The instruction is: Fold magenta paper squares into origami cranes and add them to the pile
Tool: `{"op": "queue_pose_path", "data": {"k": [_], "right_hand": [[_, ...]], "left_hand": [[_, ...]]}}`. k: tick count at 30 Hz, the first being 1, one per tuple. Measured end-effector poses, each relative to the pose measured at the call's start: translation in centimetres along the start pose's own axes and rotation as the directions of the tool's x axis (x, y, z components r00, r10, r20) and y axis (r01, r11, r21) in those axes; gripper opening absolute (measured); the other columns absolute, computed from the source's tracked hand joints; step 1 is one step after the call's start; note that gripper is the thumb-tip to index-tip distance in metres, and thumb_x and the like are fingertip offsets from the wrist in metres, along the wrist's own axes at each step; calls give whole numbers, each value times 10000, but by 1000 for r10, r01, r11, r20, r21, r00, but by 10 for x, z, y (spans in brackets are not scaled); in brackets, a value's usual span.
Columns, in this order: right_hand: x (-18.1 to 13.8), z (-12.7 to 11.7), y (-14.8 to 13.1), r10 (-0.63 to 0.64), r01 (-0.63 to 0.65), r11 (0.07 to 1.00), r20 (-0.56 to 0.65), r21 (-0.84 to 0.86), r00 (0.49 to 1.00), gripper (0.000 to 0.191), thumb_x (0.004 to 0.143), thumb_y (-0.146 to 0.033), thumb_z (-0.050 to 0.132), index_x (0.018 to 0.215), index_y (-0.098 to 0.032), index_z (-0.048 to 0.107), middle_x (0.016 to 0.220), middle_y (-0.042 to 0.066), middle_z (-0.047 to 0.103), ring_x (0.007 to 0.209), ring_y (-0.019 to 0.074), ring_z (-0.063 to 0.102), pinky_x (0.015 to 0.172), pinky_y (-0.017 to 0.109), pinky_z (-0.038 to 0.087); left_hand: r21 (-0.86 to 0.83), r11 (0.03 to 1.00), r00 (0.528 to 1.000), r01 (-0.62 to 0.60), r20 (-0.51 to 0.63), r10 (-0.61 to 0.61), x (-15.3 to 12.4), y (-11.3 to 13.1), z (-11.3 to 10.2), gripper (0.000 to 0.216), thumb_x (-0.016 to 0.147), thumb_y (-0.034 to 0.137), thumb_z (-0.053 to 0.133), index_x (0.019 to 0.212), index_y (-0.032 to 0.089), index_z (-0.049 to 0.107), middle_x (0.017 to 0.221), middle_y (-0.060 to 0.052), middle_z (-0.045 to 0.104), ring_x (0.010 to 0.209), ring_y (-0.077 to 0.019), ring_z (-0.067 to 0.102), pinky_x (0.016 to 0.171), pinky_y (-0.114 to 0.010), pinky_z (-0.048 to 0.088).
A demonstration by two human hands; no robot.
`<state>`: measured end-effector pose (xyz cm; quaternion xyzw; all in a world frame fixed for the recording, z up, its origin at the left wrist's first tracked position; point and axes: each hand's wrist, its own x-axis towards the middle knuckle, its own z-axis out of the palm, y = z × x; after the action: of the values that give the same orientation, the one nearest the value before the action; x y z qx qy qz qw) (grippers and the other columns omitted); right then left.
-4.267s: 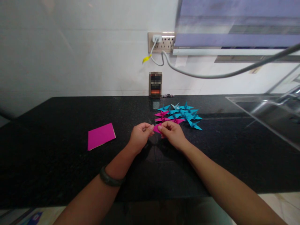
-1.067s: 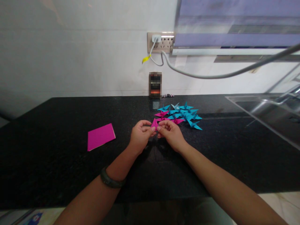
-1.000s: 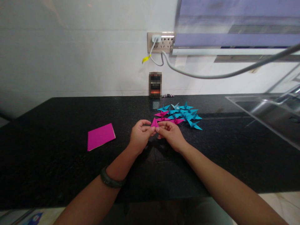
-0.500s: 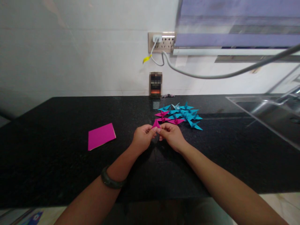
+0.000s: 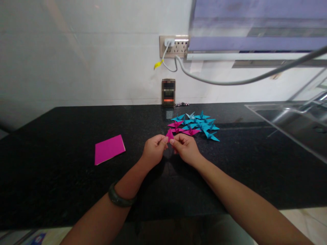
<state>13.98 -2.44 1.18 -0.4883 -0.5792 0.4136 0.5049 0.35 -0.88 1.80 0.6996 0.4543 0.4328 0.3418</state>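
My left hand (image 5: pixel 153 150) and my right hand (image 5: pixel 185 148) meet over the black countertop (image 5: pixel 63 183), both pinching a small folded piece of magenta paper (image 5: pixel 169 135) whose pointed tip sticks up between the fingertips. Most of that piece is hidden by my fingers. Just beyond my hands lies a cluster of finished paper cranes, several blue ones (image 5: pixel 201 125) and a few magenta ones (image 5: pixel 178 127). A stack of flat magenta paper squares (image 5: pixel 109 149) rests to the left of my left hand. A dark band circles my left wrist.
A small dark box (image 5: pixel 168 92) stands against the white wall, below a socket strip (image 5: pixel 173 46) with a white plug and grey cable. A steel sink (image 5: pixel 293 119) sits at the right end of the counter.
The magenta piece went from lying low between my fingers to standing with its point up. My hands stayed almost in place, shifting only slightly as they work the fold.
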Motion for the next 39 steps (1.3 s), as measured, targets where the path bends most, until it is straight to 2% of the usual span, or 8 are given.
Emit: {"op": "queue_pose_path", "data": {"k": [6, 9, 14, 19, 23, 29, 34, 39], "right_hand": [[1, -3, 0, -5, -1, 999, 105, 52, 994, 225, 751, -377, 523, 669, -168, 505, 497, -47, 475, 403, 72, 436, 420, 203, 338], [1, -4, 2, -59, 54, 997, 107, 46, 993, 201, 756, -361, 532, 689, -174, 502, 492, -58, 450, 412, 72, 417, 427, 203, 336], [2, -7, 2, -136, 137, 988, 13, -77, 991, 188, 752, -320, 552, 641, -169, 540, 498, -39, 464, 455, 87, 427, 458, 218, 336], [2, -10, -1, -300, 293, 933, -3, -208, 954, 251, 779, -294, 513, 572, -166, 573, 595, 11, 522, 588, 121, 491, 555, 248, 382], [3, -10, 2, -212, 200, 962, -47, -186, 976, 206, 770, -311, 510, 652, -165, 593, 580, -4, 506, 510, 104, 461, 490, 235, 369], [5, -8, 7, 7, -8, 1000, -48, -8, 999, 235, 778, -368, 480, 665, -166, 522, 485, -53, 426, 366, 66, 369, 366, 199, 282], [5, -6, 11, -123, 115, 989, -80, -96, 989, 184, 755, -335, 533, 831, -170, 558, 598, -30, 479, 468, 79, 409, 447, 212, 350], [7, -7, 16, -262, 225, 925, -86, -305, 961, 86, 732, -255, 556, 747, -173, 579, 665, -3, 483, 592, 108, 452, 553, 235, 399]], "left_hand": [[210, 976, 998, -58, -6, 60, 0, -1, -4, 283, 794, 310, 438, 584, 167, 563, 515, 17, 514, 514, -111, 472, 505, -223, 309], [200, 977, 997, -76, 35, 70, 0, 0, -3, 281, 799, 315, 434, 608, 163, 572, 529, 18, 521, 523, -110, 475, 511, -224, 318], [-81, 991, 991, 104, 92, -97, 1, 0, 3, 371, 814, 408, 408, 588, 149, 545, 525, 0, 535, 496, -102, 489, 514, -227, 375], [-403, 837, 928, 369, 204, -311, 2, 0, 5, 350, 729, 467, 539, 673, 123, 577, 586, -22, 599, 494, -91, 532, 511, -221, 428], [-495, 753, 900, 433, 278, -335, 0, -1, 3, 317, 632, 413, 667, 708, 113, 601, 601, -24, 625, 506, -88, 554, 520, -211, 442], [-522, 743, 908, 418, 267, -323, 0, -5, 5, 250, 550, 264, 747, 718, 125, 626, 614, -3, 638, 548, -86, 571, 559, -206, 450], [-502, 762, 913, 409, 230, -338, 0, -6, 6, 220, 556, 275, 737, 673, 120, 636, 581, 5, 618, 552, -90, 569, 563, -209, 441], [-459, 821, 941, 339, 182, -287, 2, -6, 5, 216, 567, 269, 723, 694, 109, 653, 604, -13, 631, 558, -95, 560, 569, -217, 433]]}}
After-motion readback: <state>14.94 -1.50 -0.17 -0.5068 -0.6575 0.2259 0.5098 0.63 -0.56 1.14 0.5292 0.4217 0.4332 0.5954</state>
